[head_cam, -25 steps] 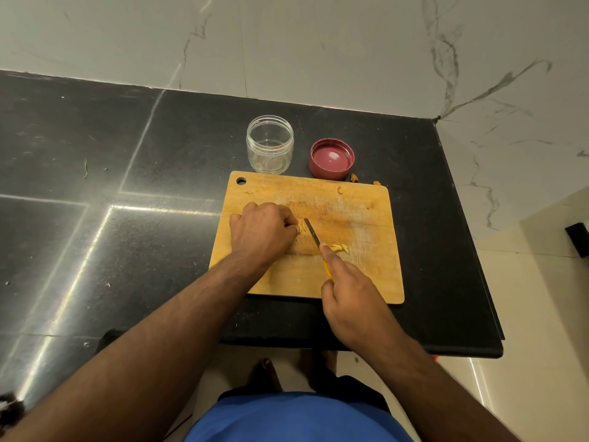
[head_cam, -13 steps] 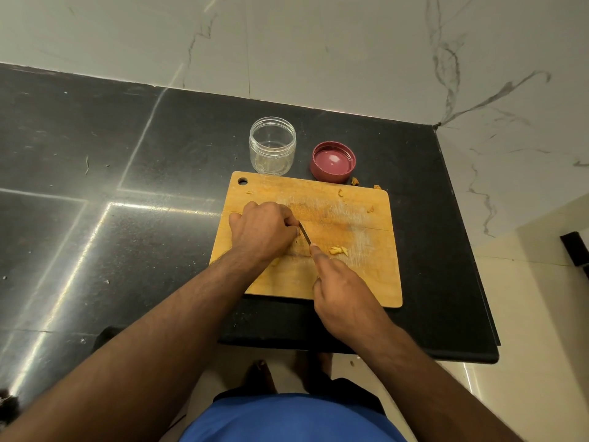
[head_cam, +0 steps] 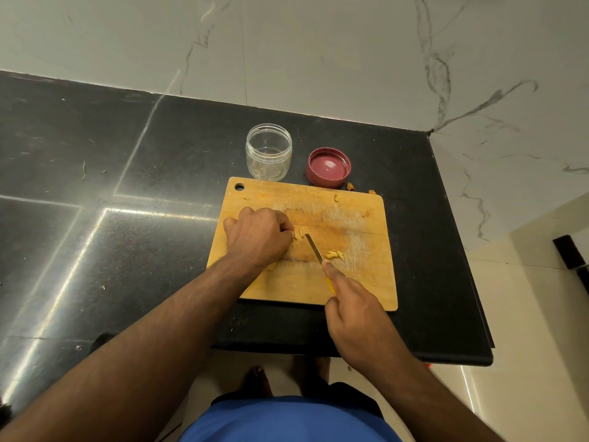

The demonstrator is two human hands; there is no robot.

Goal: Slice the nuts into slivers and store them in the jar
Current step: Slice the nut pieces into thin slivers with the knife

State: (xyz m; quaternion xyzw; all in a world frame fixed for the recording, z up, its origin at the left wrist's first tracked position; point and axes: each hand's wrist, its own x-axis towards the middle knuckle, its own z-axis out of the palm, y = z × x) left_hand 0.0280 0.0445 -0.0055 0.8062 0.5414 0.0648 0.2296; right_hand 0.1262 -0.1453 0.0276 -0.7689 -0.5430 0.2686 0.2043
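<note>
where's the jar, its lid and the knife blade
jar (head_cam: pixel 268 153): head view, on its clear side wall
lid (head_cam: pixel 329 167): head view, on its pink inner face
knife blade (head_cam: pixel 314 248): head view, mid-blade

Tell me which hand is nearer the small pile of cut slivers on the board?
Right. The right hand holding the knife has its fingertip just below the sliver pile. The left hand sits farther off, to the pile's left beyond the blade.

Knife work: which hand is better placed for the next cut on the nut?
Right. The right hand already grips the knife, its blade beside the nut pieces that the left hand pins on the cutting board; the left likely just steadies them.
</note>
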